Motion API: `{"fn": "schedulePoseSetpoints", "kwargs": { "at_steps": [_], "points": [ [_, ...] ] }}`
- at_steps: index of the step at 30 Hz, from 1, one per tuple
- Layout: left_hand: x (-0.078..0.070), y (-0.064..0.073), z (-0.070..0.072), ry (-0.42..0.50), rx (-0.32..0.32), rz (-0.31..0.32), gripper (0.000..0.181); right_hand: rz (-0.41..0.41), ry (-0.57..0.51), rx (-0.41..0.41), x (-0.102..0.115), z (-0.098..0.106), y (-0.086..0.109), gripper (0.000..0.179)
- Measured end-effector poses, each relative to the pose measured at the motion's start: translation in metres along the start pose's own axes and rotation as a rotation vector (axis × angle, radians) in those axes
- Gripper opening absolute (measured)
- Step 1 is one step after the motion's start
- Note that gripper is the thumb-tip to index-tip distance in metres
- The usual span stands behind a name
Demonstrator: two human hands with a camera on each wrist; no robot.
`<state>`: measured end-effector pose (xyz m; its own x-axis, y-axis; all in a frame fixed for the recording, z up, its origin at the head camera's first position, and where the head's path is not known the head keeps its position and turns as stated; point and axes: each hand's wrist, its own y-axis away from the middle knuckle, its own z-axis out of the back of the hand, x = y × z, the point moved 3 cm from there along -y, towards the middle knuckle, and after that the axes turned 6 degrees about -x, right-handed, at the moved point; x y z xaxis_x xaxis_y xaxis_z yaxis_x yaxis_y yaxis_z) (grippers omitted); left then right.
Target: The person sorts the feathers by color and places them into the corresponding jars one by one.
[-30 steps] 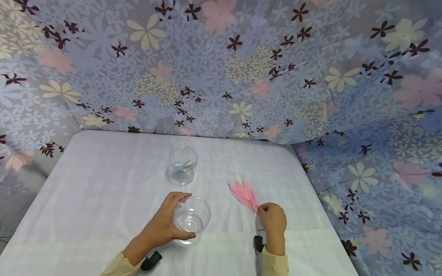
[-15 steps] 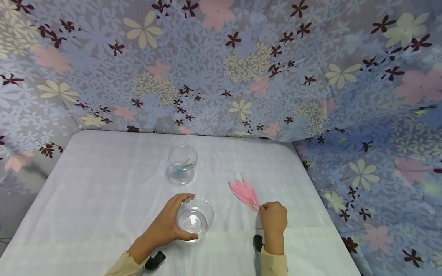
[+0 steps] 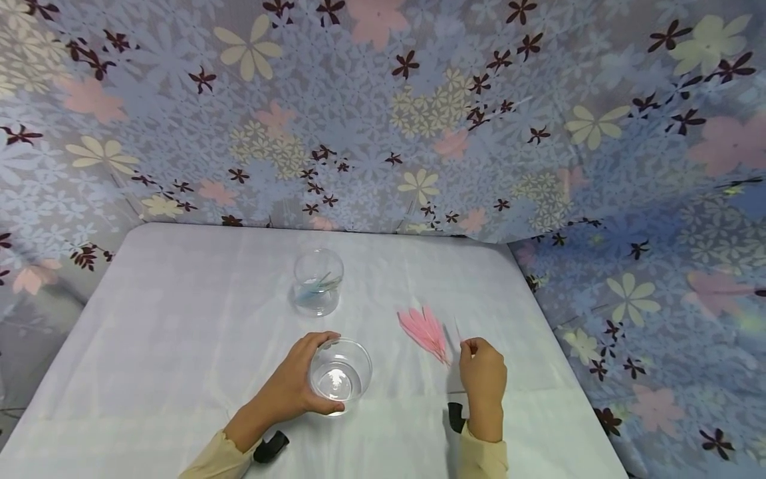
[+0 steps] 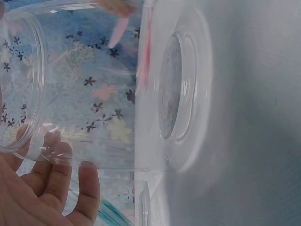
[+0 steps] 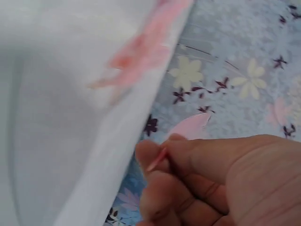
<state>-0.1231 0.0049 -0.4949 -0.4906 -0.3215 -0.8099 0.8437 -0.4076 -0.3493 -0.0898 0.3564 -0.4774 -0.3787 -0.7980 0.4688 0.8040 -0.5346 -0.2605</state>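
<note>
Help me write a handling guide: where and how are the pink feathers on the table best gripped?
Probably best pinched by the quill ends, coming from the near right: the pink feathers fan out toward the far left, narrowing to that end.

No readable text, label, brand, number or sign in head, left wrist or right wrist view, near or far.

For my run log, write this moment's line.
left hand: grips clear container; right hand: pinches pink feather-like piece; similar pieces: on table
</note>
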Motion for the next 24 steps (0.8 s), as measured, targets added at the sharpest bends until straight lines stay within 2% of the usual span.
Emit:
{"fn": "schedulePoseSetpoints", "kwargs": {
  "at_steps": [5,10,15,19,24],
  "points": [
    [0.000,0.000,0.001,-0.007,0.010,-0.009,0.108,-0.008,-0.098,-0.020,0.009,0.011,-0.002,0.019],
    [-0.001,-0.001,0.001,-0.007,0.008,-0.013,0.109,0.059,-0.232,-0.037,0.022,0.021,-0.002,0.022],
    [0.000,-0.001,0.000,-0.013,0.010,-0.012,0.108,0.160,-0.373,-0.050,0.038,0.033,0.000,0.018],
    [0.001,-0.001,-0.001,-0.010,0.011,-0.009,0.108,0.277,-0.473,-0.054,0.053,0.042,0.000,0.010],
    [0.002,-0.001,-0.002,0.000,0.019,0.009,0.108,0.407,-0.564,-0.009,0.071,0.050,0.005,0.007]
  ]
}}
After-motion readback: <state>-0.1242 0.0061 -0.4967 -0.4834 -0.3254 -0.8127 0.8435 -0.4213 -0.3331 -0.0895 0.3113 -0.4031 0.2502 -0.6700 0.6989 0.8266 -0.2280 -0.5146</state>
